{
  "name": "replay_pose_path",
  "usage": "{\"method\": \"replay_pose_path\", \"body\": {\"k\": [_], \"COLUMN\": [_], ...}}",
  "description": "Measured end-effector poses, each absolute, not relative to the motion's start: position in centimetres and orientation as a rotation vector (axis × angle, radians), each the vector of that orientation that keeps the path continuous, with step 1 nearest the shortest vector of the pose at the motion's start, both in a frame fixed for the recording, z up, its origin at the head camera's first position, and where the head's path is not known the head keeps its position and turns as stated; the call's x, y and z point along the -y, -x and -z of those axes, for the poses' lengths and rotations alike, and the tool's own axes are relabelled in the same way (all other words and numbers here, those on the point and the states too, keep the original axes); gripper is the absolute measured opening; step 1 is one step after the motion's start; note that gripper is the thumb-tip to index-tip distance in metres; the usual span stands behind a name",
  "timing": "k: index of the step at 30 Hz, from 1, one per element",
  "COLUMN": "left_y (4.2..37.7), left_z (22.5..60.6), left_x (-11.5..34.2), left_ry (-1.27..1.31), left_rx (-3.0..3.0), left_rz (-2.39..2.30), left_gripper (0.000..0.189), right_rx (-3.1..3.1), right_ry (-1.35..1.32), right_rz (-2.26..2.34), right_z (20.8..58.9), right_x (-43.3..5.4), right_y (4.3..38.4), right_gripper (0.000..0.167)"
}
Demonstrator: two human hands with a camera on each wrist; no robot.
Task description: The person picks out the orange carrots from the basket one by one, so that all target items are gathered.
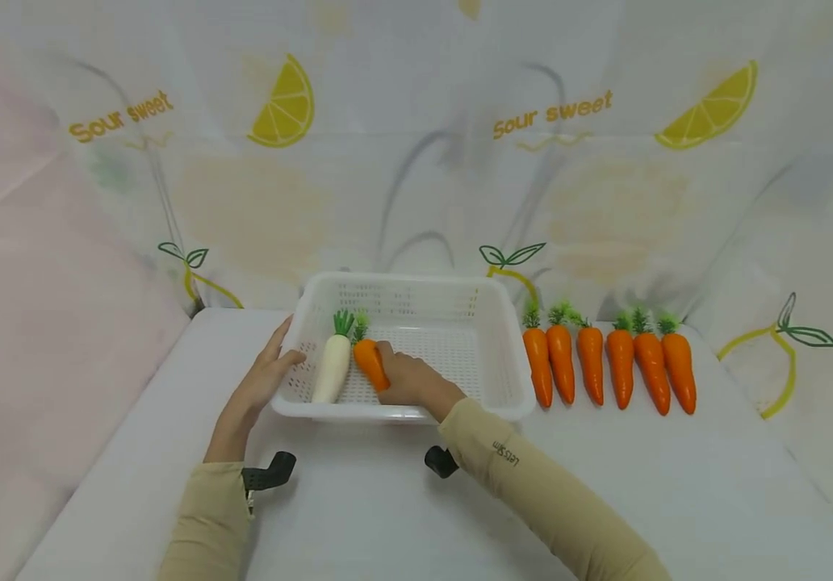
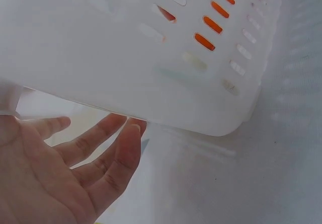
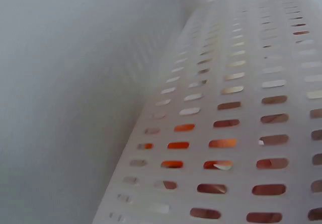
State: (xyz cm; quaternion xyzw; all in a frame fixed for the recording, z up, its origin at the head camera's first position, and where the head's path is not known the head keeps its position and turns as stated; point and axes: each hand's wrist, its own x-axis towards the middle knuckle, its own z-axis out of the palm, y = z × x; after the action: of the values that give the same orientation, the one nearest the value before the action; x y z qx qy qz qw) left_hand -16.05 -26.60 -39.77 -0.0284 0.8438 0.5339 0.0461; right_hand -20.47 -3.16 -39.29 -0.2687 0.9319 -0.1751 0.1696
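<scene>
A white perforated plastic basket stands on the table. Inside it, at the left, lies a white radish with green leaves. Just right of the radish is an orange carrot with a frilly green top. My right hand reaches over the near rim and grips that carrot's side. From the right wrist, orange and hand-coloured patches show through the slots of the basket wall. My left hand is at the basket's left side, fingers loosely spread, fingertips touching its edge; the left wrist view shows this hand beside the wall.
Several orange carrots with green tops lie in a row on the white table, right of the basket. Behind stands a pale cloth backdrop printed with lemon slices and lettering. Dark wrist-camera mounts show at the wrists.
</scene>
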Motion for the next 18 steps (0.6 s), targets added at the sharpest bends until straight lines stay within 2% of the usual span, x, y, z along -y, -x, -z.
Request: {"method": "replay_pose_path", "body": {"k": [4,12,18], "left_y": [16.1,16.3,16.5], "left_z": [39.7,39.9,40.0], "left_x": [26.8,26.4,26.2], "left_ry": [0.088,0.07,0.07], "left_rx": [-2.59,-2.57,-2.576], "left_rz": [-1.621,-1.631,-1.591], "left_gripper": [0.071,0.072,0.071], "right_rx": [-2.689,-2.83,-2.858], "right_ry": [0.767,0.71,0.686], "right_rz": [0.586,0.828,1.128], "right_z": [38.8,37.8,37.9], "right_x": [3.0,1.5,-0.1], "right_y": [20.5,20.2,19.4], "right_gripper": [0.068,0.04,0.037]}}
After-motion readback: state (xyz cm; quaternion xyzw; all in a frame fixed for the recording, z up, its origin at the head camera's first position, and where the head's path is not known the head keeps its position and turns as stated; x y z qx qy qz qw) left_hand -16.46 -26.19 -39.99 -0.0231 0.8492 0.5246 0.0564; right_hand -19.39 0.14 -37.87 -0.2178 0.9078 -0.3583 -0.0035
